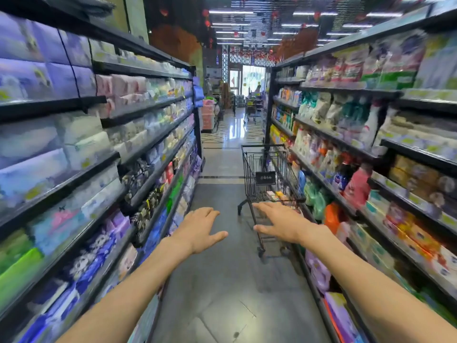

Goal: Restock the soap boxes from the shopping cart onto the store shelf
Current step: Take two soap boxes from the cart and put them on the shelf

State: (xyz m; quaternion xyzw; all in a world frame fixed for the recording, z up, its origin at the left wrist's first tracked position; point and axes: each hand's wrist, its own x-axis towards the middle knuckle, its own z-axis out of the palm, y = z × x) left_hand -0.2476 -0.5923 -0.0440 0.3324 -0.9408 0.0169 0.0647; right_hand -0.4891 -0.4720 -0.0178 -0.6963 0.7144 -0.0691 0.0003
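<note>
Down aisle, left hand (201, 227) and right hand (280, 222) reaching out, fingers spread wide, holding nothing; cart (268, 174) with soap boxes (277, 195) standing just beyond, beside right shelf (346, 201).

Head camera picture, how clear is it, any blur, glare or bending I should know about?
Head view: both side shelves are smeared by blur, labels unreadable; the shopping cart and both open hands, left hand and right hand, are sharper; wide-angle bending curves the shelf lines; ceiling lights glare on the glossy floor far down the aisle.

Cart sign (265, 178) text blurred, perhaps unreadable.
</note>
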